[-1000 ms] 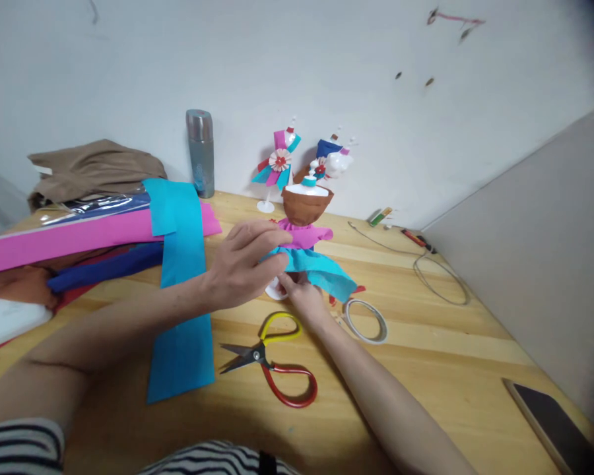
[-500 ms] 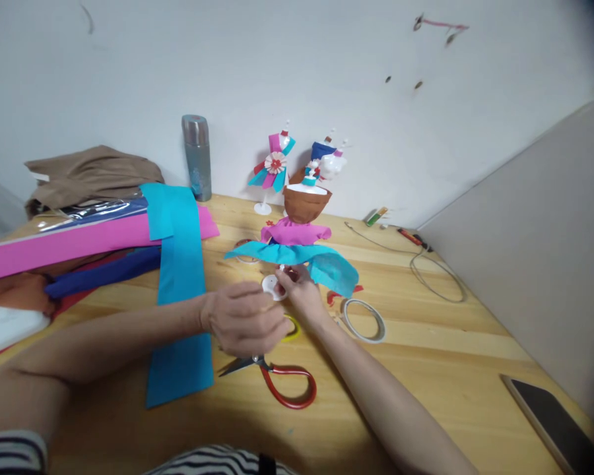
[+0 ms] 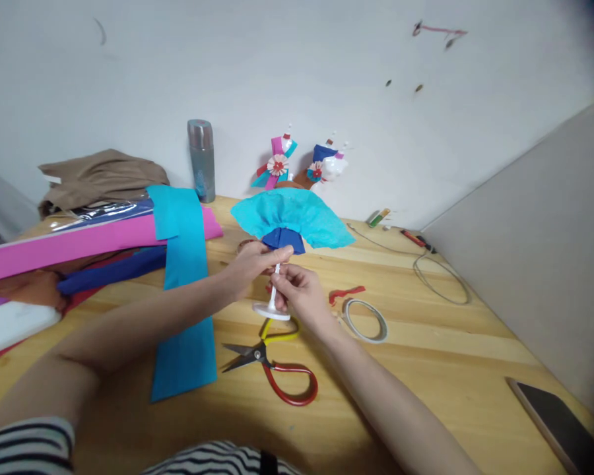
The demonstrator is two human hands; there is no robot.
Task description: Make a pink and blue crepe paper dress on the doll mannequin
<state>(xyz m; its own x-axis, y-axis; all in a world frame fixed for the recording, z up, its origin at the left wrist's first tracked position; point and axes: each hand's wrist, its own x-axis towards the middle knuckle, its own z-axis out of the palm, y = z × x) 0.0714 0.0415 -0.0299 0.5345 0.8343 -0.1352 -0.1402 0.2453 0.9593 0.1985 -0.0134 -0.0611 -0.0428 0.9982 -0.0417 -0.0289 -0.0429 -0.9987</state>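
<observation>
A small dress form on a white stand (image 3: 272, 305) is tilted so that its underside faces me. Its turquoise crepe-paper ruffle (image 3: 294, 210) fans out above a dark blue layer (image 3: 284, 240) and hides most of the upper part. My right hand (image 3: 299, 290) is closed around the thin white stem, just over the round base. Higher up, my left hand (image 3: 252, 265) pinches the form below the blue layer, thumb on top; its other fingers are partly hidden. Below the base lie scissors (image 3: 257, 355) with one yellow and one red handle, blades apart.
A turquoise paper strip (image 3: 185, 343) crosses the table at left, by pink and blue paper rolls (image 3: 119, 230). Behind stand a flask (image 3: 201, 160) and decorated dress forms (image 3: 278, 165). At right are a tape roll (image 3: 366, 321), red scraps (image 3: 345, 293), a cable (image 3: 440, 290) and a phone (image 3: 549, 419).
The dress form has been lifted and tipped back, so its brown bodice and pink ruffle have gone from sight. My left hand has moved up and forward from above the scissors onto it.
</observation>
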